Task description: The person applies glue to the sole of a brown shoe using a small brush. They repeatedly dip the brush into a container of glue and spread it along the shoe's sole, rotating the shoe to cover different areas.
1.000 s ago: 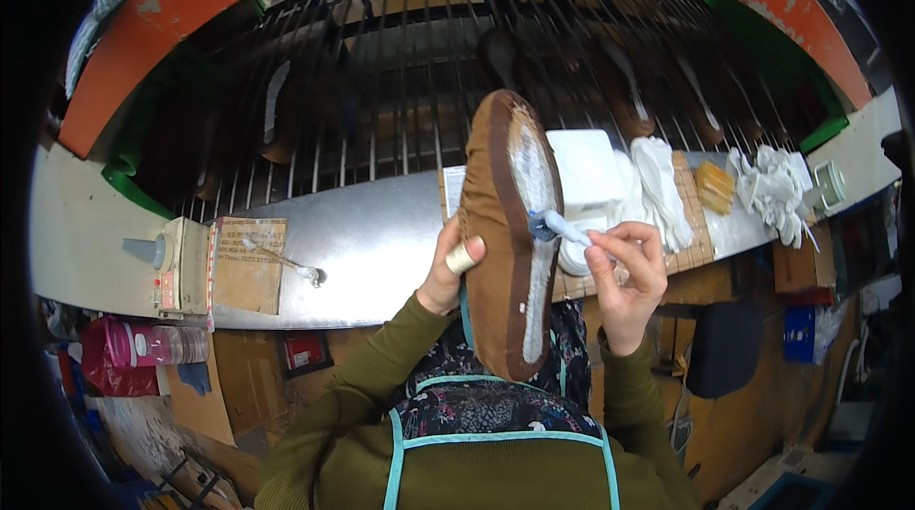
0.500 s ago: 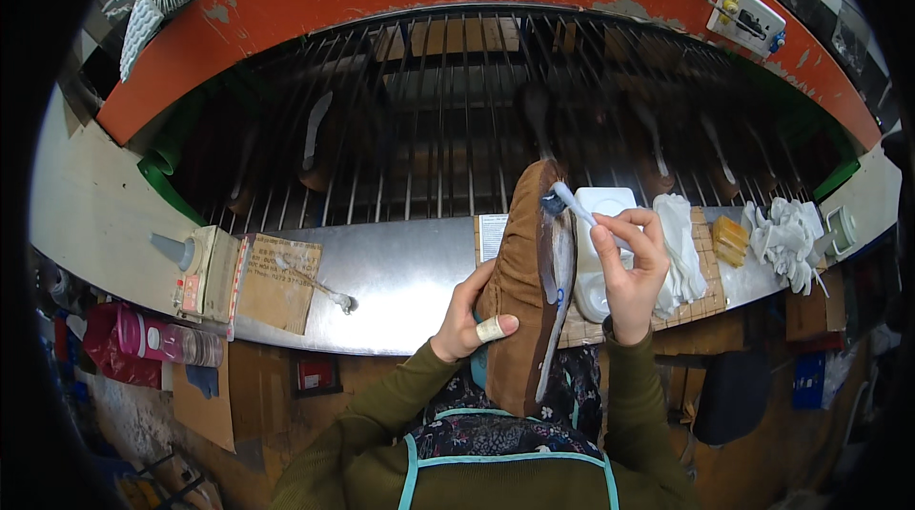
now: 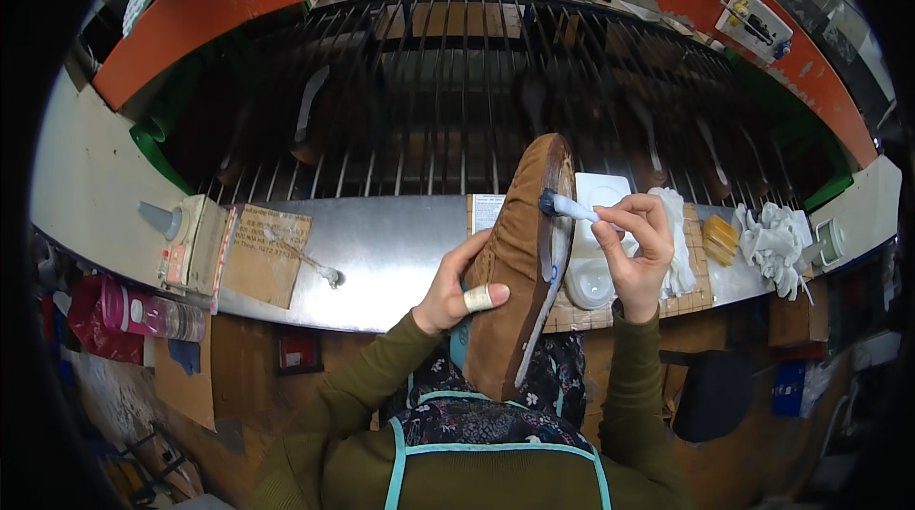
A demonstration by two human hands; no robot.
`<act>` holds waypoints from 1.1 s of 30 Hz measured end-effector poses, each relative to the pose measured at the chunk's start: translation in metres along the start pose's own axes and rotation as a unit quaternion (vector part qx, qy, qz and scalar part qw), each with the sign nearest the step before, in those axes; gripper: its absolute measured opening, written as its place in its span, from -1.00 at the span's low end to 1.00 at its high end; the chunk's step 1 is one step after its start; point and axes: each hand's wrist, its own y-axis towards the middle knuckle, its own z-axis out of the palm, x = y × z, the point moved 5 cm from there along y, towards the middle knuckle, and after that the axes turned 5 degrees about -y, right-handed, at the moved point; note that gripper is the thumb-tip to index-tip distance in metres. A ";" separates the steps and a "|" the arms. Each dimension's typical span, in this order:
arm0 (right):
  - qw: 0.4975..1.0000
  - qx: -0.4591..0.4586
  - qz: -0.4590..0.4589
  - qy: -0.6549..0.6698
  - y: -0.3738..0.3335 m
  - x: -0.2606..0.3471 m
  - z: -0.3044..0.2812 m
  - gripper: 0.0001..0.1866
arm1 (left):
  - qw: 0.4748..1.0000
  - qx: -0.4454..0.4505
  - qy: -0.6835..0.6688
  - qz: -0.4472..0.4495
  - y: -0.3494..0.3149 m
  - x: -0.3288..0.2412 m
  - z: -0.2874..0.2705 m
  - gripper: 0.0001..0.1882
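Observation:
A brown suede shoe [image 3: 500, 319] stands on end in front of me, its sole turned to the right and coated along the rim with whitish paste. My left hand [image 3: 456, 286] is closed around the shoe's upper from the left, and a pale wrap covers the thumb. Pinched in my right hand [image 3: 640, 257] is a brush [image 3: 575, 210] with a white handle. Its dark bristles touch the seam between upper and sole, in the upper part of the shoe. Behind the right fingers stands a white plastic tray [image 3: 604, 188] with a round cup [image 3: 591, 283].
Beyond the steel ledge [image 3: 400, 253] runs a rack of metal bars [image 3: 429, 119] bearing several dark shoe parts. Cardboard [image 3: 257, 267] with another brush [image 3: 319, 267] lies left. To the right are white cloth [image 3: 679, 257], a yellow block [image 3: 721, 240] and crumpled white gloves [image 3: 774, 243].
The brush has moved down a little along the sole seam, away from the top end. The shoe has tilted slightly, and the view has shifted. Both hands keep their hold.

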 end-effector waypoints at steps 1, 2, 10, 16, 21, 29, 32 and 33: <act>1.000 0.005 -0.002 -0.007 -0.002 0.000 -0.001 -0.82 | 1.000 0.006 0.005 -0.002 0.001 -0.002 0.001 -0.21; 1.000 0.007 -0.002 -0.007 -0.003 -0.001 -0.002 -0.82 | 1.000 0.004 0.000 -0.005 0.002 -0.002 0.001 -0.22; 1.000 0.028 0.004 -0.010 -0.018 -0.007 -0.006 -0.82 | 0.998 0.004 -0.035 -0.050 0.008 0.000 0.006 -0.32; 0.999 0.044 0.025 -0.017 -0.033 -0.012 -0.009 -0.82 | 0.992 -0.026 -0.028 -0.122 0.005 0.010 0.010 -0.16; 0.997 0.060 0.031 -0.024 -0.044 -0.014 -0.013 -0.82 | 0.991 -0.038 -0.034 -0.126 0.002 0.018 0.008 -0.16; 0.994 0.069 0.062 -0.054 -0.061 -0.010 -0.019 -0.81 | 0.989 -0.043 -0.081 -0.117 -0.001 0.024 0.007 -0.30; 0.993 0.071 0.065 -0.070 -0.069 -0.006 -0.020 -0.81 | 0.988 -0.043 -0.087 -0.118 -0.002 0.027 0.004 -0.29; 0.992 0.073 0.064 -0.076 -0.071 -0.004 -0.020 -0.81 | 0.988 -0.043 -0.090 -0.120 -0.003 0.027 0.004 -0.29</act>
